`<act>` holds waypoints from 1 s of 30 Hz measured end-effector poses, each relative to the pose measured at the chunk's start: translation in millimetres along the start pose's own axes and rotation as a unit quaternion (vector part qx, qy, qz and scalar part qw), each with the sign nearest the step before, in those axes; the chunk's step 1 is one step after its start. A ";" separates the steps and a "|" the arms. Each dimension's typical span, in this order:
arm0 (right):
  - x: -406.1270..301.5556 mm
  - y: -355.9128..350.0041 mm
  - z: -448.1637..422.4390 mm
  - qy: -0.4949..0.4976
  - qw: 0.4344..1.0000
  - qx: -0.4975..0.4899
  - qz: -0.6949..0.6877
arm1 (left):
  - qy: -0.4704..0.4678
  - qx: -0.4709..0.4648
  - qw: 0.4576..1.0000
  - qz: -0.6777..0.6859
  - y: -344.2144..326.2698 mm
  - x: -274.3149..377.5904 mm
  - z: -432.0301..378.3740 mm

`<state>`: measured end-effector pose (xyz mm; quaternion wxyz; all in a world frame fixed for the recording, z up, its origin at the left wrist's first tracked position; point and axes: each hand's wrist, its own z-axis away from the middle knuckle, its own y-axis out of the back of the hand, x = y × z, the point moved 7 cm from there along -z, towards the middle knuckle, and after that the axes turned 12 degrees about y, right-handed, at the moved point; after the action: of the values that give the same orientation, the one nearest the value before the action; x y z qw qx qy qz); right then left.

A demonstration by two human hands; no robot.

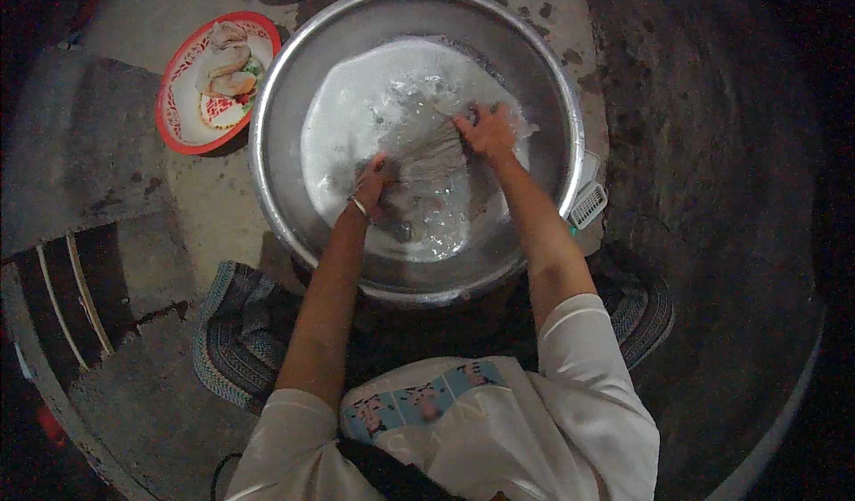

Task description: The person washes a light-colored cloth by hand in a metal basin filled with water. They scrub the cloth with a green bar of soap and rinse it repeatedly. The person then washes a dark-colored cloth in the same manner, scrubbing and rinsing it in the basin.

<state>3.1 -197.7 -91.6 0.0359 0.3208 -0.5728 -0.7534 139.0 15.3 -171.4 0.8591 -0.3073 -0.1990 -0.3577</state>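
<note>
A large round metal basin [277, 117] holds cloudy, sudsy water [347, 110]. In the middle of it lies a wet greyish cloth [431, 153], rumpled into folds and partly under the surface. My left hand [375, 184], with a pale bracelet at the wrist, is at the cloth's left side. Its thumb points up, and its other fingers are hidden by water and shadow. At the cloth's upper right edge is my right hand [492, 132], fingers bent and spread, tips down in the water. Whether either hand grips the cloth cannot be made out.
A red-rimmed patterned enamel-style bowl [177, 110] stands left of the basin, with a bunched pale cloth [229, 60] inside. A small white plastic basket [589, 205] sits against the basin's right side. Wet spots mark the concrete floor [214, 200]. Dark patterned fabric [244, 330] covers my legs.
</note>
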 end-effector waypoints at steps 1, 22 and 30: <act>-0.9 -10.3 3.7 0.030 1.000 0.002 -0.010 | -0.012 -0.036 0.999 0.013 -11.0 7.6 0.3; -91.0 -6.5 28.9 0.204 0.973 0.085 -0.066 | 0.082 -0.109 0.975 0.175 -78.3 4.5 0.7; -13.0 -4.6 11.3 0.176 0.941 0.204 0.204 | 0.023 -0.040 0.999 0.006 -43.5 15.1 5.8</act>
<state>8.9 -181.2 -88.3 0.2230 0.3247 -0.7518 -0.5288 116.3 -12.4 -141.9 0.8527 -0.3339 -0.1629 -0.3672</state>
